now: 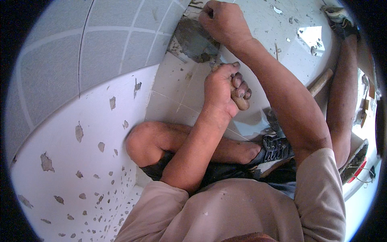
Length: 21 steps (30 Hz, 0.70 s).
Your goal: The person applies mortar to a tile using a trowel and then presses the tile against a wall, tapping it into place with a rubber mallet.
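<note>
My left hand [221, 86] is closed round the yellowish wooden handle [241, 101] of what looks like a trowel. A metal neck shows above the thumb. Beyond that neck lies a dark grey, mortar-smeared area [196, 38]; how much of it is blade and how much is mortar on the floor I cannot tell. Farther off, my right hand [227, 22] is curled into a fist above the far edge of the grey area. Its fingers hide whatever may be inside. The two hands are apart.
Grey tiles [109, 52] cover the upper wall at left; the white wall [96, 121] below is pitted with chips. Debris dots the pale floor [258, 24]. A wooden tool handle [321, 82] lies by my outstretched right leg [342, 97]. My left leg [153, 139] is folded before me.
</note>
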Each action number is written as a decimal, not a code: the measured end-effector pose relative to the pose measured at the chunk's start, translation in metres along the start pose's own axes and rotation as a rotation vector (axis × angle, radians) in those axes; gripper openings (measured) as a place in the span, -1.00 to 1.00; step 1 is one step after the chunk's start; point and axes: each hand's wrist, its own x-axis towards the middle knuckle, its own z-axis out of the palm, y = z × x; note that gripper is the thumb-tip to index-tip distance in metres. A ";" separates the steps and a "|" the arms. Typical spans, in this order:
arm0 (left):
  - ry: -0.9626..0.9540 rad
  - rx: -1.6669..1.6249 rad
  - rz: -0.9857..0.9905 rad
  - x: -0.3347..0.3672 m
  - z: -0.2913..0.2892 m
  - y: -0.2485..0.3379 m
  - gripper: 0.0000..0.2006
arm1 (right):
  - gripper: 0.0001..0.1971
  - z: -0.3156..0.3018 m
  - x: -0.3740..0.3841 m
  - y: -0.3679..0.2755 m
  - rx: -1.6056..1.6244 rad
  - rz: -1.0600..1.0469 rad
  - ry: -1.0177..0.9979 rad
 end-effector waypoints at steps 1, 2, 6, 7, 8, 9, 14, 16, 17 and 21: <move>-0.005 -0.021 -0.006 0.000 -0.002 0.001 -0.86 | -0.78 0.002 0.001 -0.003 0.001 -0.002 -0.001; -0.010 -0.043 -0.012 0.000 -0.003 0.001 -0.88 | -0.77 0.003 0.002 -0.005 0.010 0.012 -0.008; -0.016 -0.017 0.014 0.002 -0.003 -0.002 -0.87 | -0.74 0.003 0.005 -0.007 -0.006 0.044 -0.040; -0.027 -0.013 0.014 0.003 -0.004 -0.002 -0.88 | -0.74 0.003 0.006 -0.008 -0.008 0.043 -0.041; -0.037 -0.009 0.014 0.004 -0.005 -0.003 -0.88 | -0.74 0.003 0.007 -0.009 -0.017 0.069 -0.057; -0.037 -0.012 0.016 0.004 -0.005 -0.002 -0.88 | -0.75 0.004 0.007 -0.011 -0.024 0.092 -0.075; -0.026 -0.022 0.035 0.003 -0.003 -0.003 -0.85 | -0.76 0.006 0.009 -0.008 0.003 0.082 -0.084; -0.050 -0.001 0.039 0.001 -0.004 -0.001 -0.83 | -0.76 0.005 0.007 -0.007 0.040 0.066 -0.052; -0.075 0.021 0.041 0.000 -0.004 -0.001 -0.82 | -0.76 0.002 0.005 -0.005 0.012 0.115 0.000; -0.020 -0.045 0.059 -0.004 0.000 -0.002 -0.83 | -0.72 -0.022 -0.030 0.031 -0.068 0.006 0.080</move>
